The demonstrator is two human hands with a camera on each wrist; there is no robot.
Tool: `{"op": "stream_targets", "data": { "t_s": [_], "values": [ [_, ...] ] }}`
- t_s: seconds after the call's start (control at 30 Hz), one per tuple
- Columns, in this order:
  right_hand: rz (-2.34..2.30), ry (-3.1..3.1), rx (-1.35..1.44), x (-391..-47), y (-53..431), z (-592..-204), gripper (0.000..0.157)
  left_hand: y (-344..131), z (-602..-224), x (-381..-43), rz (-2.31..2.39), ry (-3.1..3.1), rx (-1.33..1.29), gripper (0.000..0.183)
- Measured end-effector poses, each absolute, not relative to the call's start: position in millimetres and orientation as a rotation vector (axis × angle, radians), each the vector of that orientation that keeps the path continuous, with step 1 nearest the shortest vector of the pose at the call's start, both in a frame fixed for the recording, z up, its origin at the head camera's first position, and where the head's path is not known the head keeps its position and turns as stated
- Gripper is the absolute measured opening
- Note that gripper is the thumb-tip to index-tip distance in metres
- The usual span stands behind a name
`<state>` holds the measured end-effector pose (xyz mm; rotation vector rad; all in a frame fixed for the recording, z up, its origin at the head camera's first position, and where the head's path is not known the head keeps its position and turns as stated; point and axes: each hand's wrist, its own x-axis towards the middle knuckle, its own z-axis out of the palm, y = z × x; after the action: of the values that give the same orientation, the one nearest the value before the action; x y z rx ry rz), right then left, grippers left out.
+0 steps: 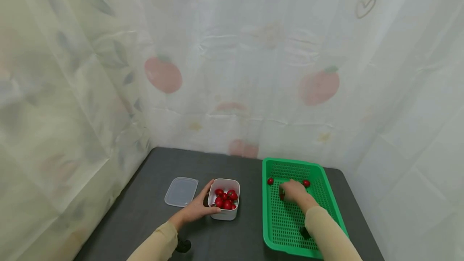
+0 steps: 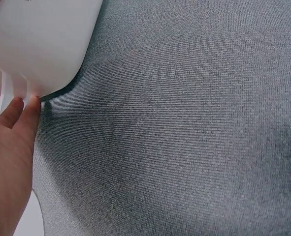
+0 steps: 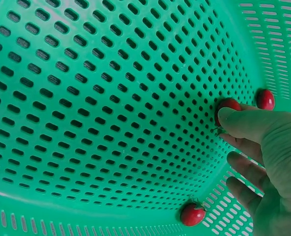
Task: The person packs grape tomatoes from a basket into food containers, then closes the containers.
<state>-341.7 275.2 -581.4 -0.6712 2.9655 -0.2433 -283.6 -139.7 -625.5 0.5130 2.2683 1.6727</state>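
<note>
My left hand [image 1: 195, 209] holds a small white square container [image 1: 224, 215], thumb along its near rim and fingers along its left side. Several red cherry tomatoes [image 1: 226, 200] lie in it. In the left wrist view the fingertips press against the container's pale wall [image 2: 47, 49]. My right hand [image 1: 294, 192] reaches into the green perforated basket [image 1: 267, 216]. There, thumb and forefinger pinch a cherry tomato [image 3: 227, 104], partly covered by the thumb. Two other tomatoes are near the hand: one beyond the fingers [image 3: 266, 99] and one with a green stem [image 3: 192, 214] by the basket wall.
A clear flat lid [image 1: 181, 191] lies on the dark grey cloth-covered table [image 1: 232, 241], left of the container. Behind and at both sides hang pale printed curtains [image 1: 232, 71]. The basket's raised rim stands around the right hand.
</note>
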Motion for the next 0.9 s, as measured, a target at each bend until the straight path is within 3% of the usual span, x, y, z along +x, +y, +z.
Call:
{"op": "stream_targets", "data": {
  "t_s": [0.3, 0.9],
  "values": [
    [-0.324, 2.959, -0.627, -341.8, 283.7, -577.8, 0.014, -140.4, -627.9, -285.1, 1.661, 2.293, 0.529, 0.106],
    [-0.483, 2.945, -0.699, -331.0, 288.7, -543.2, 0.016, -140.9, -626.5, -284.7, 1.673, 2.276, 0.515, 0.107]
  ]
}}
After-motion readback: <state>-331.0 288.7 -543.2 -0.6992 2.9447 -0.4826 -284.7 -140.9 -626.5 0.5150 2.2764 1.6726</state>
